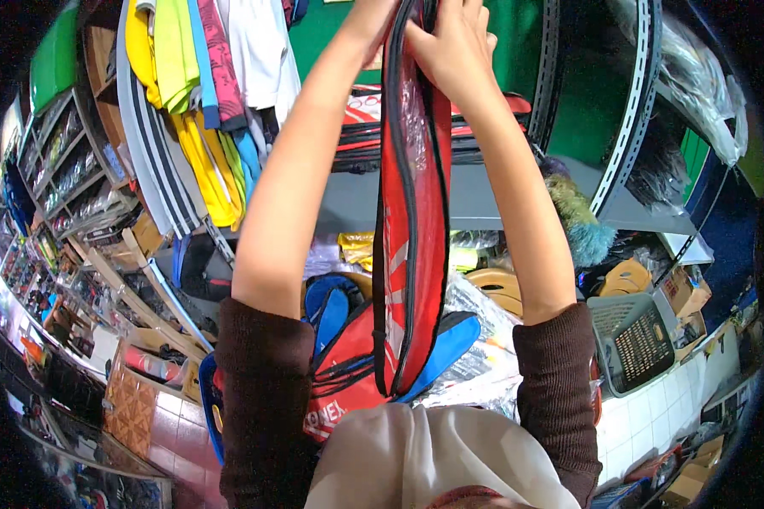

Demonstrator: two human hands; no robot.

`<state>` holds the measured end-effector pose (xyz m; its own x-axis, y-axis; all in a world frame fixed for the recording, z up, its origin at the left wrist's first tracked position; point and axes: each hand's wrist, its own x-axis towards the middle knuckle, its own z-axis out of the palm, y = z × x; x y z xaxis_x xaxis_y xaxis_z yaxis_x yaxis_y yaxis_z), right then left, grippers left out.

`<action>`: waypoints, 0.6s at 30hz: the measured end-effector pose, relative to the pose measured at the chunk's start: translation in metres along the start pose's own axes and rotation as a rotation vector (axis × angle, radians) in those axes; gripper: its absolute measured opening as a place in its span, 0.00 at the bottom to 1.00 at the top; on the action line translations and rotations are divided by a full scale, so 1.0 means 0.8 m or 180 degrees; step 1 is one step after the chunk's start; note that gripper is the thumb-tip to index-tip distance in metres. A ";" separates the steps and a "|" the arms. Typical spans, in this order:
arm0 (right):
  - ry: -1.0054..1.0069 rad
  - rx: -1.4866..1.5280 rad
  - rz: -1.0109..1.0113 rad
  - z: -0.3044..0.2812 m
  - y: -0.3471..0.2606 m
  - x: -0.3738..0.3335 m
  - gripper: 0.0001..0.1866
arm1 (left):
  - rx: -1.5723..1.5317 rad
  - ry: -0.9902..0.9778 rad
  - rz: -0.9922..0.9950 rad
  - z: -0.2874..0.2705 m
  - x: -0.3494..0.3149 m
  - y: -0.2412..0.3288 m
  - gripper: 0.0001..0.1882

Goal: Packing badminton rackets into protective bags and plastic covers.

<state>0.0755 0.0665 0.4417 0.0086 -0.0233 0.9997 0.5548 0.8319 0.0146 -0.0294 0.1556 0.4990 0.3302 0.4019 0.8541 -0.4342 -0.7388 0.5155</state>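
— What do we hold?
— A long red racket bag [412,212] with black piping, hanging upright before the grey shelf [475,199]; our left hand [373,25] and right hand [450,42] pinch its top with pressed fingers.
— Around it?
— Hanging shirts [204,85] left, more bags [348,373] below.

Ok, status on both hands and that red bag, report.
Left hand and right hand both grip the red racket bag at its top. Bag hangs upright. Stacked bags below.

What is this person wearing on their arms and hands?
Both arms wear dark brown knitted sleeves pushed up to about the elbow, ribbed at the cuffs, leaving the forearms bare. The left hand and right hand are bare: no gloves show, and no rings, watch or bracelets can be seen. A pale, off-white garment covers the chest below.
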 end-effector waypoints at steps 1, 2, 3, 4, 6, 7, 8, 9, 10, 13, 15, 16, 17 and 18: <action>0.0025 -0.0045 -0.0032 -0.007 0.003 0.007 0.29 | -0.0364 0.0176 -0.0131 0.007 0.003 -0.016 0.17; -0.0138 -0.0629 0.0422 -0.012 0.014 0.012 0.30 | -0.0485 -0.0054 0.0004 0.025 0.003 -0.016 0.15; -0.0297 -0.1206 0.0885 -0.016 0.024 0.015 0.30 | 0.0087 0.0473 0.0324 0.051 -0.002 -0.023 0.14; -0.0284 -0.1196 0.0875 -0.016 0.024 0.017 0.30 | 0.0347 0.0211 0.0563 0.047 -0.001 -0.023 0.13; 0.0070 -0.1516 0.0541 -0.011 0.027 0.016 0.31 | 0.0527 0.0085 0.0540 0.043 -0.002 -0.028 0.13; 0.0247 -0.1655 0.0368 -0.007 0.027 0.015 0.31 | 0.0553 0.0092 0.0553 0.037 -0.001 -0.031 0.13; 0.0728 -0.0195 -0.0630 -0.012 0.025 0.010 0.28 | 0.0499 0.0188 0.0552 0.027 0.000 -0.037 0.13; 0.0742 -0.0167 -0.0649 -0.012 0.024 0.012 0.28 | 0.0445 0.0286 0.0551 0.018 0.003 -0.042 0.13; 0.0261 -0.0424 -0.0169 -0.015 0.025 0.013 0.26 | 0.0375 0.0684 0.0598 0.049 -0.012 -0.016 0.14; -0.0285 0.0096 0.0122 -0.021 0.033 0.019 0.21 | 0.0093 0.0777 0.0390 0.011 0.002 -0.044 0.14; -0.0301 0.0350 0.0155 -0.021 0.031 0.021 0.19 | -0.0213 0.0046 0.1403 0.013 0.004 -0.047 0.13; -0.0298 0.0285 0.0176 -0.025 0.039 0.019 0.19 | -0.0207 0.0379 0.0810 0.036 0.004 -0.046 0.13; -0.0156 -0.0066 0.0195 -0.021 0.039 0.019 0.22 | -0.0138 0.0721 0.0230 0.049 0.001 -0.036 0.13; -0.0012 -0.0420 0.0213 -0.017 0.039 0.020 0.25 | -0.0143 0.0713 0.0229 0.045 0.006 -0.043 0.13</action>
<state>0.1041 0.0849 0.4575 0.0463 0.0322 0.9984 0.6575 0.7514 -0.0547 0.0175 0.1630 0.4830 0.1051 0.4629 0.8802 -0.4882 -0.7470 0.4512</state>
